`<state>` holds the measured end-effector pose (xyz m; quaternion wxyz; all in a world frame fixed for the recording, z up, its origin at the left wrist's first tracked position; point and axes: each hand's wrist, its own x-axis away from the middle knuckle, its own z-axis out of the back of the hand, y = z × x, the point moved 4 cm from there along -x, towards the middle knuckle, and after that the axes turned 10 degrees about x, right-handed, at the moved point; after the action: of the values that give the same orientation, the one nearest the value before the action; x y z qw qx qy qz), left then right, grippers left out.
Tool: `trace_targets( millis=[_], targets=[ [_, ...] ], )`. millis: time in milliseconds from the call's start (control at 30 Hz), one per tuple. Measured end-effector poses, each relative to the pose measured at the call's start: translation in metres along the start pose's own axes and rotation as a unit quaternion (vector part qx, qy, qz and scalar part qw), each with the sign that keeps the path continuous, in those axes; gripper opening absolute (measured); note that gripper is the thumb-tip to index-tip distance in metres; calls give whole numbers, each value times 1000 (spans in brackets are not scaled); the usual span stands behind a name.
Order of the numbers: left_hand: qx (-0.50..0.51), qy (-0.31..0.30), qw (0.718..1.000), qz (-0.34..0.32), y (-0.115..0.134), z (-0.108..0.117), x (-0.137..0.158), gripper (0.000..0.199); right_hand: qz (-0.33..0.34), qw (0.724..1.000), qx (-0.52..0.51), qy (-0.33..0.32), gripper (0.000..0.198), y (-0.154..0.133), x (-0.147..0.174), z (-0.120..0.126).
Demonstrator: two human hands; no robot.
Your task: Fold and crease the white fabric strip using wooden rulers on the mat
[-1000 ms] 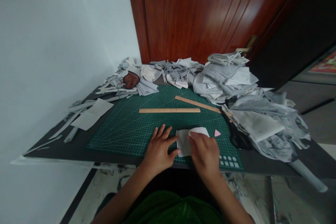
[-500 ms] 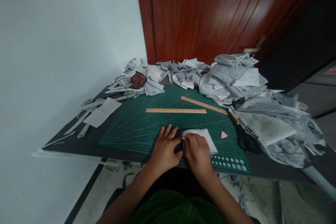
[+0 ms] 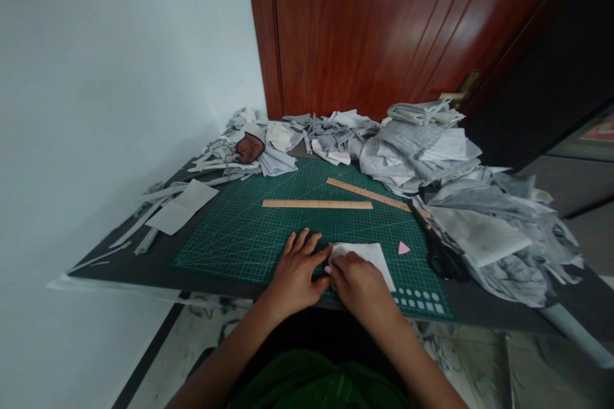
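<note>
A folded piece of white cloth (image 3: pixel 378 257) lies near the front edge of the green cutting mat (image 3: pixel 230 230). My right hand (image 3: pixel 359 282) rests on it, fingers curled and pinching at its left edge; part of the cloth is hidden beneath. Just left of the cloth, my left hand (image 3: pixel 298 273) lies flat on the mat with fingers spread, its thumb and index fingertip at that same edge. To the right of the cloth sits a pink triangular piece (image 3: pixel 403 248), probably chalk. Two wooden rulers, one straight across (image 3: pixel 316 204) and one slanted (image 3: pixel 367 193), lie beyond my hands.
Black scissors (image 3: pixel 444 259) lie along the mat's right side, beside a large heap of grey and white cloth (image 3: pixel 417 153). More scraps (image 3: pixel 330 134) line the back. A brown piece with dark edging (image 3: pixel 250 148) and a pale rectangular piece (image 3: pixel 181 208) are at left.
My right hand's fingers have moved slightly down and left along the cloth's edge, and the hand lies flatter. My left hand stays spread in place. The whole view has shifted slightly.
</note>
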<state>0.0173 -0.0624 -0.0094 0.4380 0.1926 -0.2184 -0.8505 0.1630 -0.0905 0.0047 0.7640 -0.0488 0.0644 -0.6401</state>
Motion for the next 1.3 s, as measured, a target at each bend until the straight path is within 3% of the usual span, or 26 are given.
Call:
trace_targets(
  millis=[100,200,333,500,733,833,900,1000,1100,1200,1300],
  targets=[
    [3,-13,1000,1,-1,1,-2,61,2,998,-59,4,38,10,-4,1],
    [12,-45,999,-6,-2,2,-7,63,-38,998,-55,19,31,19,-7,-1],
    [34,-90,995,-27,-5,4,-17,64,-29,999,-31,31,29,20,-9,0],
    [75,-135,984,-86,-6,5,-29,65,-73,994,10,77,17,25,-8,7],
    [129,-154,972,-118,-1,9,-37,79,-41,997,-15,59,11,28,-10,1],
    [239,-162,949,-126,-2,8,-46,94,-33,995,-68,68,10,32,-12,-4],
    [351,-188,909,-126,-1,6,-55,101,-35,990,-94,104,10,33,-12,-4],
    [457,-201,859,-113,2,6,-72,98,-56,968,-134,204,12,28,-5,1],
    [445,-203,866,-104,8,14,-80,85,-46,925,-235,295,12,14,9,1],
    [415,-267,865,-92,13,19,-69,72,-10,889,-333,314,20,-5,22,-14],
    [395,-303,863,-87,10,17,-50,74,-1,854,-406,326,22,-16,33,-38]
  ],
)
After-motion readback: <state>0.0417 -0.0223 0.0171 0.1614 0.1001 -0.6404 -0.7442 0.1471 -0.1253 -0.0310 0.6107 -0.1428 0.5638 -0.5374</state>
